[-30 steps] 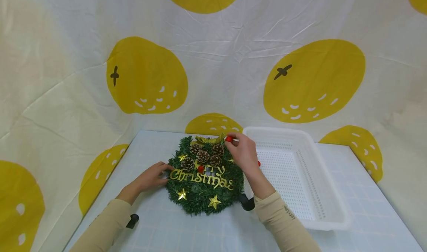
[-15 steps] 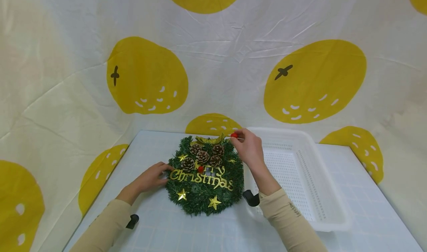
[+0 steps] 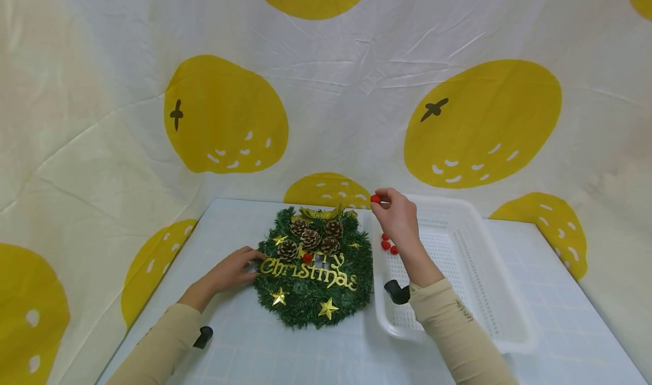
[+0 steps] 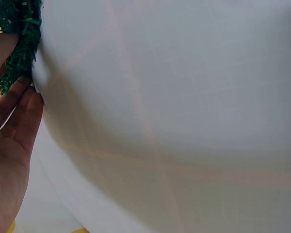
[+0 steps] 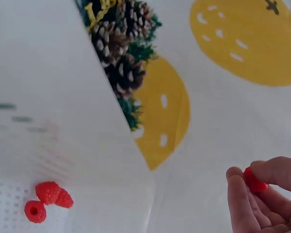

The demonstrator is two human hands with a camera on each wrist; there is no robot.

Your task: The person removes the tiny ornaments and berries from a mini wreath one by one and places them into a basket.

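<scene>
The round green wreath (image 3: 318,306) lies on the table, bearing gold "Merry Christmas" lettering, gold stars, pine cones (image 3: 309,239) and a red berry (image 3: 307,258). At its left edge rests my left hand (image 3: 234,269), with fingers (image 4: 26,121) fairly straight against the greenery. My right hand (image 3: 399,218) pinches a toy raspberry (image 5: 255,179) between thumb and fingertips. It is raised near the back left corner of the white plastic basket (image 3: 524,331), apart from the wreath. Several more raspberries (image 5: 47,192) lie inside the basket, near its left wall.
The basket stands right of the wreath, its perforated floor partly behind my right forearm. A white cloth backdrop (image 3: 346,130) with yellow fruit prints hangs behind the table (image 3: 285,356). Black straps (image 3: 397,291) show at both wrists.
My right hand has moved right and slightly up with the raspberry, away from the wreath's upper right edge. More raspberries in the basket are now visible. My left hand has stayed put.
</scene>
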